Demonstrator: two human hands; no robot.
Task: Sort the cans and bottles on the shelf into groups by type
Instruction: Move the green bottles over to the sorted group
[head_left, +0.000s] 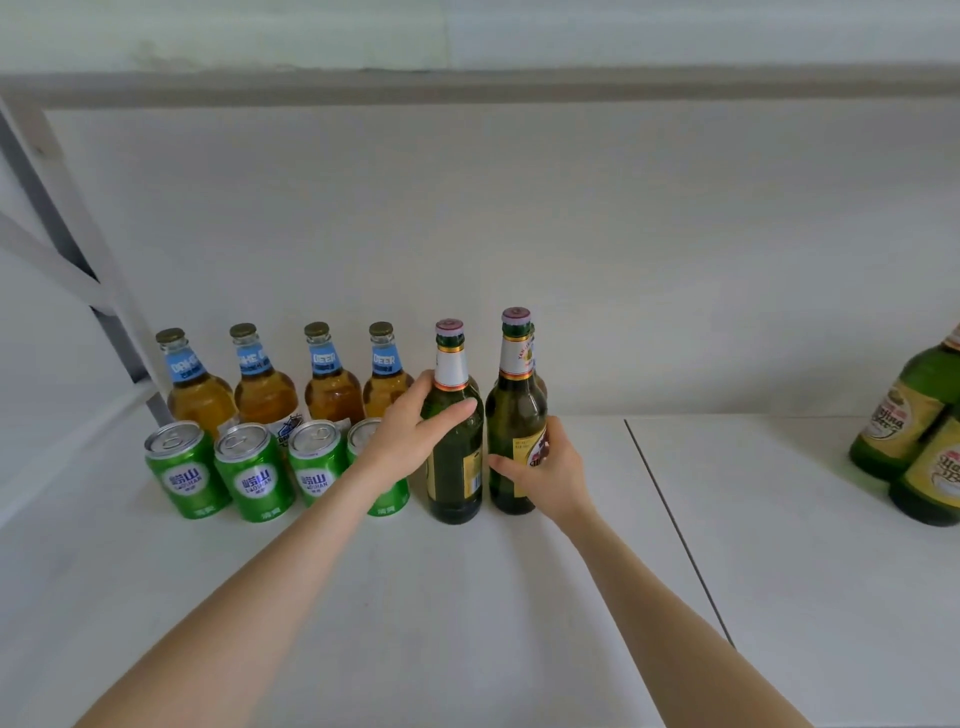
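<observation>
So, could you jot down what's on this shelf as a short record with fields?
Back row: four blue-necked bottles, upright
Front row: four green cans, upright
Left hand: grips left dark bottle
Right hand: grips right dark bottle
Far right: two yellow-labelled bottles
Shelf: white

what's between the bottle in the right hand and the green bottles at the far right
Only bare white shelf, crossed by one thin dark seam, as the head view shows.
</observation>
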